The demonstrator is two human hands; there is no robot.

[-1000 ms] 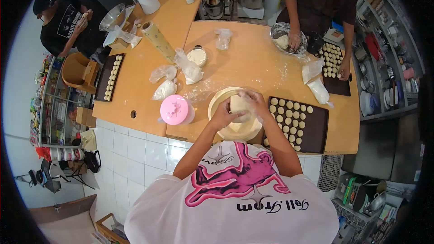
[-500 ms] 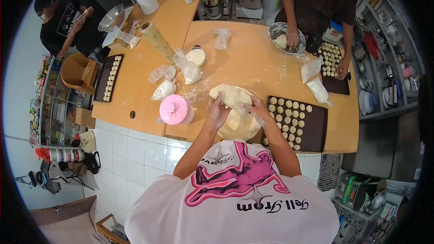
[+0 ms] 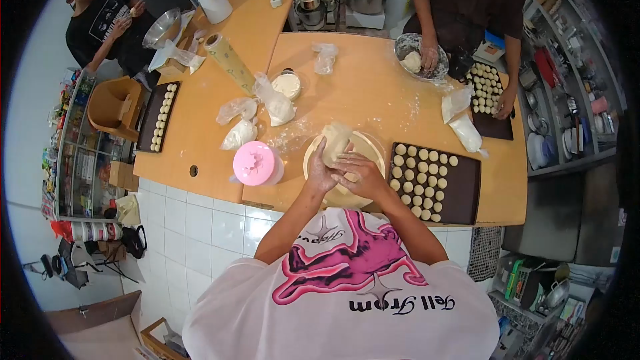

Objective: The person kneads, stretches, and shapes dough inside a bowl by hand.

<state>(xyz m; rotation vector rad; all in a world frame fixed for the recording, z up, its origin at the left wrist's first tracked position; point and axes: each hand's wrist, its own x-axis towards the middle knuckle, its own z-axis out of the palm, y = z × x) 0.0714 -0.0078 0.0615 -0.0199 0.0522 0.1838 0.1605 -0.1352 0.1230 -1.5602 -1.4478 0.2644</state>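
Though uneven, pale dough (image 3: pixel 337 143) against floury fingers (image 3: pixel 349 165)

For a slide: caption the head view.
Left hand and right hand handle dough over a bowl, beside a tray of dough balls.

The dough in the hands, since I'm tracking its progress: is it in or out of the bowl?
Out: the dough, held in the left hand, covers part of the far rim of the bowl.
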